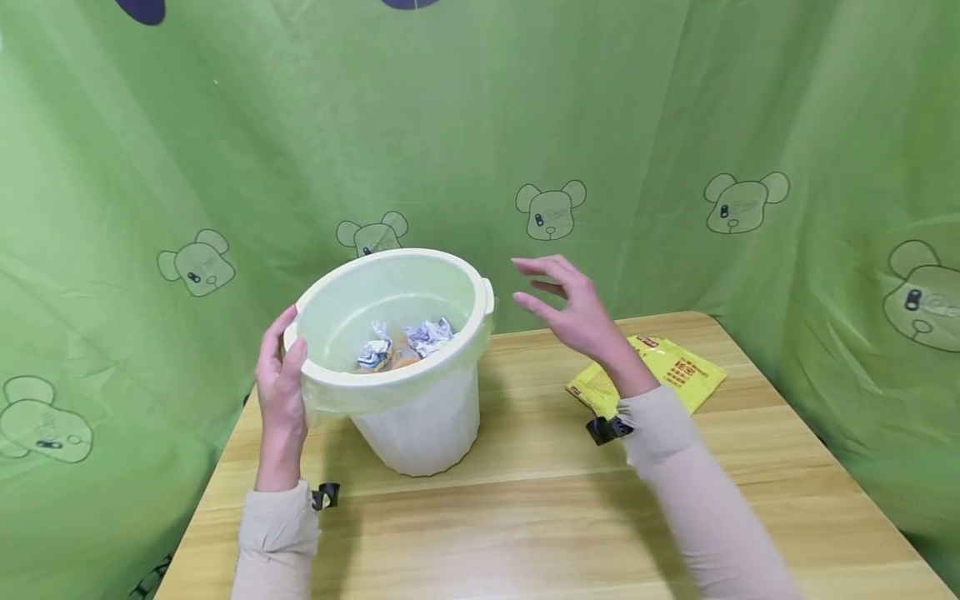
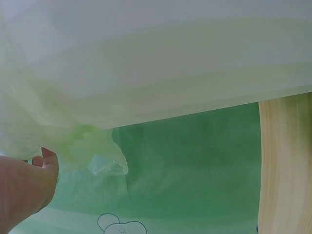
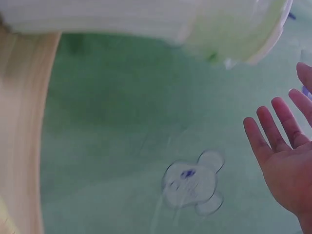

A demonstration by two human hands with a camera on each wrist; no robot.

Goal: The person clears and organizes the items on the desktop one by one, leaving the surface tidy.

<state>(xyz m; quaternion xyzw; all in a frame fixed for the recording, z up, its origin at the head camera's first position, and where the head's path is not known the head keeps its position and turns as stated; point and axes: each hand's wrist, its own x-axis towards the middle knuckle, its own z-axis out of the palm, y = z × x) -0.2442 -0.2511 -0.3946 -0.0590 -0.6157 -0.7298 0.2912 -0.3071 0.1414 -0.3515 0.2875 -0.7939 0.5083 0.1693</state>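
A white trash can [image 1: 420,429] with a thin pale-green bag folded over its rim is on the table, its mouth toward me. Crumpled foil-like wrappers [image 1: 430,337] and something orange lie inside it. My left hand [image 1: 281,383] grips the rim at the left side, thumb and fingers at the edge. In the left wrist view, loose bag film [image 2: 105,151] hangs beside that hand. My right hand [image 1: 566,304] is held in the air right of the can, apart from the rim, its fingers spread and holding nothing.
Flat yellow packets [image 1: 686,375] with red print lie on the wooden table [image 1: 510,533] under my right forearm. A green curtain [image 1: 465,125] with bear-head outlines hangs behind and along both sides of the table.
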